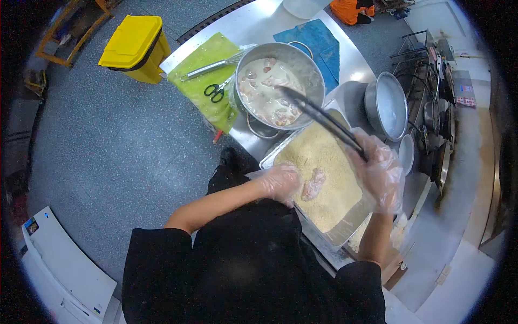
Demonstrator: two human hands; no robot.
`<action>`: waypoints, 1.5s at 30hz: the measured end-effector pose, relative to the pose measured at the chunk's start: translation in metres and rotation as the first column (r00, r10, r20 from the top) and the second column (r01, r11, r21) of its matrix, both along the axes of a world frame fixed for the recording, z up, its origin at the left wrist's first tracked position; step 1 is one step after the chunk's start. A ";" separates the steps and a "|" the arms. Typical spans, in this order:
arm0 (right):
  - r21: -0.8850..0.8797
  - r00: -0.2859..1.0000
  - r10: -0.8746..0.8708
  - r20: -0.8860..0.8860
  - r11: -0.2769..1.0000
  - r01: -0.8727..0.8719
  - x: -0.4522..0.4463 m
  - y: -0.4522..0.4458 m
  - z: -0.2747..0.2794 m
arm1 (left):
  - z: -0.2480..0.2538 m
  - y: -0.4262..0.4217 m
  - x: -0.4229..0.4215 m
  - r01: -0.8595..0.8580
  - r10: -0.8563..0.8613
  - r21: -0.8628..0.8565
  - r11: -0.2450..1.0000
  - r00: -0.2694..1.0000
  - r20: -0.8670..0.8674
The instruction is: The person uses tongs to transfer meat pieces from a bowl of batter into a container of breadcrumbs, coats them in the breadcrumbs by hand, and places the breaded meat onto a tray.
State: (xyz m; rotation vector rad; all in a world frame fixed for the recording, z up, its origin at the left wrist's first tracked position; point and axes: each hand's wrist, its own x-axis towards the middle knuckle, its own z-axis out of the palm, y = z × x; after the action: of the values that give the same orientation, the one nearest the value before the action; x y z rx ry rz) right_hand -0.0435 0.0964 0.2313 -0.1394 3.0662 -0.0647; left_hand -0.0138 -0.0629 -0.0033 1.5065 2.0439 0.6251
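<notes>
My right hand (pixel 381 171), in a clear plastic glove, is closed round dark tongs (pixel 326 114). The tips of the tongs are over a metal pot (pixel 313 81) of raw meat pieces (pixel 280 114) in milky liquid. A shallow metal tray (pixel 345 233) full of pale crumbs (pixel 310 148) lies in front of me. One piece of raw meat (pixel 313 184) rests on the crumbs. Beside it, at the tray's near-left edge, is my left hand (pixel 281 182), also gloved. Its fingers look curled; what they hold, if anything, is hidden.
A whisk (pixel 210 69) and black-handled scissors (pixel 215 93) lie on a green cloth (pixel 216 49) left of the pot. A blue cloth (pixel 324 40) is behind it. A metal bowl (pixel 386 105) stands right. A yellow bin (pixel 135 46) stands on the floor.
</notes>
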 end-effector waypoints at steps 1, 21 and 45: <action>-0.031 1.000 0.008 0.024 0.999 -0.007 0.003 -0.007 0.003 | 0.000 -0.001 0.000 -0.011 0.011 0.014 1.000 1.000 -0.011; 0.301 0.837 -0.523 0.163 0.834 0.463 0.183 0.090 0.153 | -0.005 0.002 0.002 0.029 -0.030 -0.025 0.999 0.999 -0.022; 0.246 0.899 -0.437 -0.023 0.869 0.429 0.130 0.080 0.052 | 0.015 0.015 -0.007 0.100 -0.097 -0.194 0.976 0.995 0.027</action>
State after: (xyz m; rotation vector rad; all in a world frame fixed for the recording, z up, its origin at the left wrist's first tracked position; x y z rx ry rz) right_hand 0.0868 0.1760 0.2832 0.5608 2.9715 0.2852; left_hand -0.0203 -0.0482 0.0118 1.4714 1.9420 0.3850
